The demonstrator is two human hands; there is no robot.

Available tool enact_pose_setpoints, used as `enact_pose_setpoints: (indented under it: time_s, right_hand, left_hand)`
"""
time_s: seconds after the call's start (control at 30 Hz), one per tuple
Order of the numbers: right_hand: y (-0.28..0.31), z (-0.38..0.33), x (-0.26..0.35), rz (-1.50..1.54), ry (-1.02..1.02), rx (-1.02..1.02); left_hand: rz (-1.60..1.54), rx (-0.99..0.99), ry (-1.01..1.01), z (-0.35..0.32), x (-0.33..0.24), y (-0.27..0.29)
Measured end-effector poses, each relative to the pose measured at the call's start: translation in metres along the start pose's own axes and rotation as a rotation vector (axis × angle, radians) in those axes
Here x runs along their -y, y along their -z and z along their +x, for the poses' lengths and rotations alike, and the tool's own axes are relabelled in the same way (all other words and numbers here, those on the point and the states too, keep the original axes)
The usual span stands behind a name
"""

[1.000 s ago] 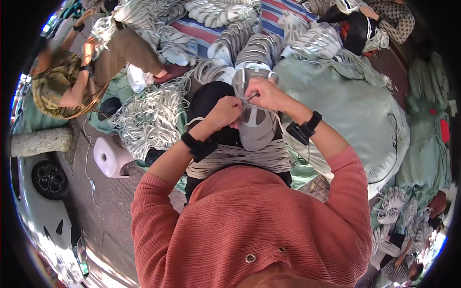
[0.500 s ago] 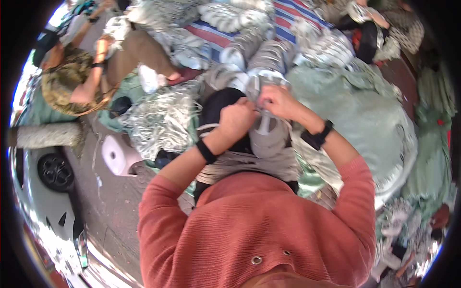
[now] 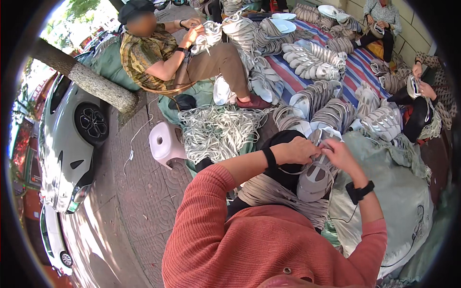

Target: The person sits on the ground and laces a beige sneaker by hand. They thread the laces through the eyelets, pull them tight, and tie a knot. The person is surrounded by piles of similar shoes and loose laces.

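Note:
A grey and beige shoe upper rests on my lap, its rounded toe toward me. My left hand is closed at the upper's opening, and a pale shoelace trails beneath it. From the other side my right hand pinches the lace with thumb and forefinger, close to the left fingertips. The lace's exact path through the eyelets is too small to make out. Across my thighs lies a bundle of beige laces.
Left of my knees are a heap of pale laces and a pink stool. Stacked shoe uppers stand ahead near a striped sheet. A large pale green sack lies right. Co-workers sit nearby; cars and a tree trunk stand left.
My view has swung left and up, so the scene sits lower and further right. Both hands remain close together at the shoe upper.

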State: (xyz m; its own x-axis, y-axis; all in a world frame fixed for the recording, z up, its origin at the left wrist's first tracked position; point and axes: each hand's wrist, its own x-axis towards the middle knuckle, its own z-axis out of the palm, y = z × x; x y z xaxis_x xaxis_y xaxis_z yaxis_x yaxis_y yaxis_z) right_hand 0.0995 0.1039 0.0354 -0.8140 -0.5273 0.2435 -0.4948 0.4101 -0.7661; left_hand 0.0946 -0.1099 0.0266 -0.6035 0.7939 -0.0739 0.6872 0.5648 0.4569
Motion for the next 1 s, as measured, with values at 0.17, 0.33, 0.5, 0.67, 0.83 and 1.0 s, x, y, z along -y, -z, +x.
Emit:
enact_pose_setpoints:
  time_s: [0.17, 0.33, 0.5, 0.67, 0.83, 1.0]
  right_hand:
    - [-0.002, 0.004, 0.009, -0.019, -0.208, 0.227]
    - [-0.002, 0.008, 0.02, -0.199, -0.256, 0.309]
    - [-0.01, 0.002, -0.013, -0.113, -0.103, 0.22]
    - [-0.011, 0.007, -0.001, -0.027, -0.389, 0.294]
    - [0.024, 0.005, -0.011, 0.417, -0.536, -0.112]
    - [0.209, -0.033, -0.083, 0.641, -0.593, -0.857]
  left_hand:
    - [0.023, -0.135, -0.017, -0.006, 0.006, 0.001]
    - [0.138, -0.223, 0.005, -0.006, 0.005, 0.005]
    - [0.199, -0.296, -0.004, -0.001, 0.01, -0.018]
    - [0.03, -0.275, -0.069, -0.011, 0.015, -0.013]
    - [-0.182, -0.163, -0.095, -0.006, 0.008, 0.008]
    - [-0.115, -0.432, -0.17, -0.012, 0.0, 0.019]
